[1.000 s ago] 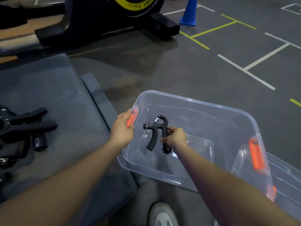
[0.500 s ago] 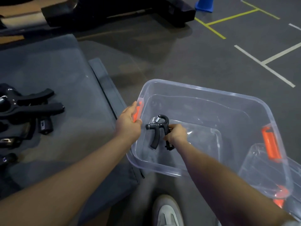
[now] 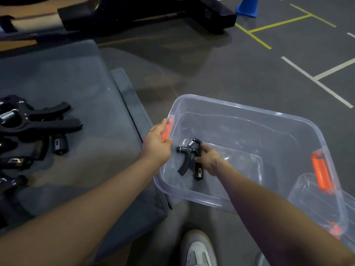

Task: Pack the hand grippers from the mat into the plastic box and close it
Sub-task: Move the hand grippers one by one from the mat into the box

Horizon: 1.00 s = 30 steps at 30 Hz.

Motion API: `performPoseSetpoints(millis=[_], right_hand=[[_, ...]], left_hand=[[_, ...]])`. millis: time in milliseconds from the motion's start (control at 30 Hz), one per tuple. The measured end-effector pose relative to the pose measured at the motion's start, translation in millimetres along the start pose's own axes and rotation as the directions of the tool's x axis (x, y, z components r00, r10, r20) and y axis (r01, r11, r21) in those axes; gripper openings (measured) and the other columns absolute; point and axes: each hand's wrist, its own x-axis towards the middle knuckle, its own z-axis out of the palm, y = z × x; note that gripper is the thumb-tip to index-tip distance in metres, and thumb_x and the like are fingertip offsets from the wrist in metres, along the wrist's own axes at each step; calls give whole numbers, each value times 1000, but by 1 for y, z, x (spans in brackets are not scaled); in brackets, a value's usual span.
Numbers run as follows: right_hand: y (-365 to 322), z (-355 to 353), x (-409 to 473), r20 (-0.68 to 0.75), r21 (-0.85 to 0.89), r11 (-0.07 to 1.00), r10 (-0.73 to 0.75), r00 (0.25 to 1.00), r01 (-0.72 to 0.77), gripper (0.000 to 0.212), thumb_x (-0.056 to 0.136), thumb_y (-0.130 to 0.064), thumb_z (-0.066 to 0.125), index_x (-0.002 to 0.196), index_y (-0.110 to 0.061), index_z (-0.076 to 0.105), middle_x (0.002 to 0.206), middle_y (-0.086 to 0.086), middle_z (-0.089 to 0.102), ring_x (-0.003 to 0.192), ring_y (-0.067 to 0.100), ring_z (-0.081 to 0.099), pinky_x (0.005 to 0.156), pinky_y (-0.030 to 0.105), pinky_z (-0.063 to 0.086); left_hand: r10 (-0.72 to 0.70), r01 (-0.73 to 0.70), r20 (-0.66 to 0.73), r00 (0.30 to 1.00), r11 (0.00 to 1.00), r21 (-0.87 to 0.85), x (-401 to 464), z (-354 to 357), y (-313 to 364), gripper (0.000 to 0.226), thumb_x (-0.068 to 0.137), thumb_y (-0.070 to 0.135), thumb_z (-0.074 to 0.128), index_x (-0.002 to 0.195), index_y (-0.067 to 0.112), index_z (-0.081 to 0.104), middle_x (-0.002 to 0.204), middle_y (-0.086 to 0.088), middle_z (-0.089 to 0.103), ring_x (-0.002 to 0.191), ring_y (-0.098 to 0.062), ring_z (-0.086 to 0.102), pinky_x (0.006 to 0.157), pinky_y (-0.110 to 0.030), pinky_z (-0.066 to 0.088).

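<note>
A clear plastic box (image 3: 249,112) with orange latches stands open on the floor. Inside it, low near the bottom at the left end, a black hand gripper (image 3: 187,157) is held by my right hand (image 3: 209,160), whose fingers close on its right handle. My left hand (image 3: 158,143) grips the box's left rim over the orange latch (image 3: 167,129). Several more black hand grippers (image 3: 34,129) lie in a pile on the grey mat (image 3: 76,96) at the far left. The clear lid (image 3: 317,198) lies at the box's right end.
A black exercise machine base (image 3: 144,14) stands behind the mat. A blue cone (image 3: 247,6) sits at the back right, beside yellow and white floor lines. My white shoe (image 3: 197,250) is on the floor just below the box.
My right hand has lowered the hand gripper deeper into the box, close to the bottom. The left hand keeps its grip on the rim. The view has tilted down and leftward.
</note>
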Motion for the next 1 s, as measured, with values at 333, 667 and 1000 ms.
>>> performPoseSetpoints(millis=[333,667,1000], right_hand=[[-109,9,-66,-175,45,940,-327,929,339,43,84,7,59,126,0,54,103,11,54,73,13,52,63,16,40],[-175,158,-75,70,-55,908,-411,909,415,42,82,4,64,123,5,52,71,-3,44,58,6,40,46,7,36],[-171,257,-65,244,-87,899,-399,884,430,44,84,2,64,126,1,52,92,8,49,64,7,44,63,14,38]], left_hand=[[-133,122,-82,988,984,-129,6,-42,14,43,89,12,59,130,6,50,131,-13,53,119,-25,53,107,-33,39],[-170,191,-428,888,981,6,2,-180,-47,37,84,11,63,120,7,56,122,-15,53,113,-29,55,104,-37,42],[-462,341,-709,533,884,-320,7,-236,-74,43,83,20,68,113,-3,48,127,-20,48,111,-36,53,92,-37,40]])
